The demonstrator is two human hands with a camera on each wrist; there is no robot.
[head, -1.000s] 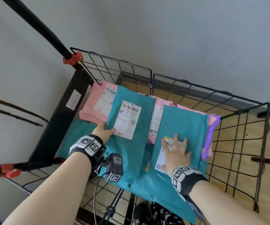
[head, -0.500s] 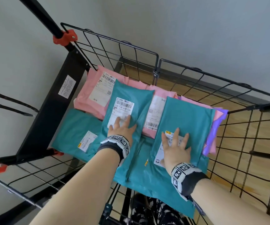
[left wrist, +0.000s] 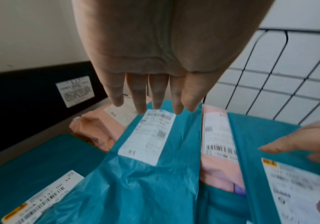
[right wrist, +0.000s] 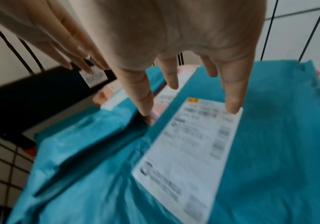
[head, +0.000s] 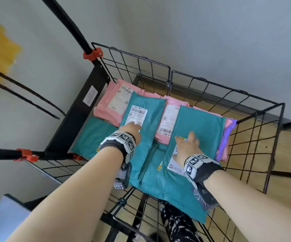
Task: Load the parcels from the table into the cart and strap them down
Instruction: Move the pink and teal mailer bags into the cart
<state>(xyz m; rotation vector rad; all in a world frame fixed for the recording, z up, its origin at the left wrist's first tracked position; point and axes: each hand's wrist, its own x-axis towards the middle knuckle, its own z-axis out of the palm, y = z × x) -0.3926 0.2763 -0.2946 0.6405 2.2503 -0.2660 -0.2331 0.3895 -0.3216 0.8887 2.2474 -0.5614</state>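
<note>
Parcels fill the wire cart (head: 211,88), flat mailers overlapping in teal, pink and purple. Both hands are spread, fingers straight, gripping nothing: the left hand (head: 131,128) hovers with its fingertips (left wrist: 155,104) at the label of the middle teal parcel (head: 146,119), while the right hand (head: 187,145) lies over the label of the right teal parcel (head: 202,130), one fingertip (right wrist: 232,107) touching it. Each parcel runs long-ways away from the person, directly under its own hand. No strap shows anywhere, so I'd judge the loading is nearly done and the strapping is not yet begun; whichever hand finds the strap must reach outside the pile.
</note>
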